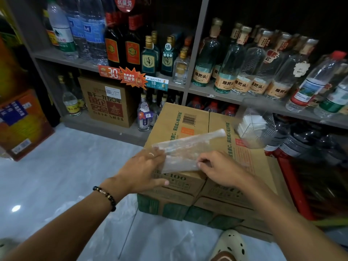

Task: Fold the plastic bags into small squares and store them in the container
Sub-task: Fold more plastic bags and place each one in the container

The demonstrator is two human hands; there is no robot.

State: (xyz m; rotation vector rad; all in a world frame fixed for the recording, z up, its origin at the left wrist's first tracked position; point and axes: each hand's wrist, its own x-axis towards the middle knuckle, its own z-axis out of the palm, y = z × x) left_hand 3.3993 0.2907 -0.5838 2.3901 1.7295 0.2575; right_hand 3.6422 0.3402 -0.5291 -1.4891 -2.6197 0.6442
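thin clear plastic bag (185, 147), folded to a long strip, on brown cardboard box (190, 117) near its front edge | long axis runs front-left to back-right | left hand (143, 169) presses front-left end flat, grip released | right hand (216, 169) grip pinches near edge

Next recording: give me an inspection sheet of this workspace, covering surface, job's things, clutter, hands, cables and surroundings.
Surface: stacked cardboard boxes serve as the worktop.
Job's things: one clear plastic bag, folded into a long strip, lies on the top box; a clear container with white contents stands at the box's far right.
Clutter: more clear plastic lies on the floor.
Hands: left hand presses the strip's left end; right hand pinches its near edge.
Cables: nothing seen.
Surroundings: shop shelves of bottles, a beaded bracelet on the left wrist, a clog below.
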